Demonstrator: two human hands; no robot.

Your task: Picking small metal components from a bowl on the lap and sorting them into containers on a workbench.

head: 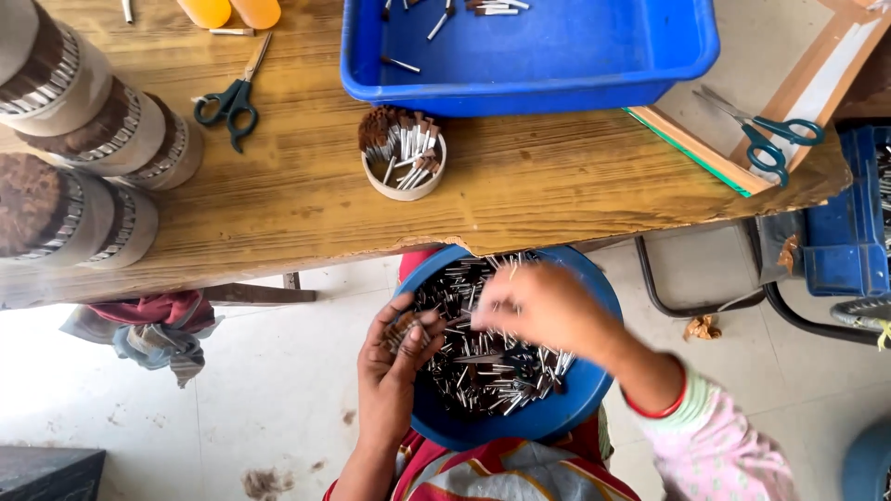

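My left hand [394, 348] hangs over the near-left rim of the round blue bowl [557, 408] on my lap, its grip curled shut around a small bundle of brown-tipped metal pieces [401, 327]. My right hand [538, 306] hovers over the middle of the same bowl, blurred, so I cannot tell whether its grip is apart or pinched on anything; its fingertips point down toward the heap of short metal ferrules [483, 366] that fills the bowl. The bowl sits just below the front edge of the wooden worktop [557, 190].

On the worktop, straight above the bowl, stands a small white cup [406, 158] packed with upright brush pieces, some brown-tipped. Behind it lies a blue tray [557, 65] with a few loose metal pieces in it. Green-handled scissors [232, 97] lie to the left of the cup, and a second pair of scissors [766, 134] rests on a flat cardboard piece [807, 88] at the right end. Along the left edge lie large rolls [83, 176] of packed brown bristle, stacked on their sides. A bundled cloth [153, 329] hangs under the worktop at left.
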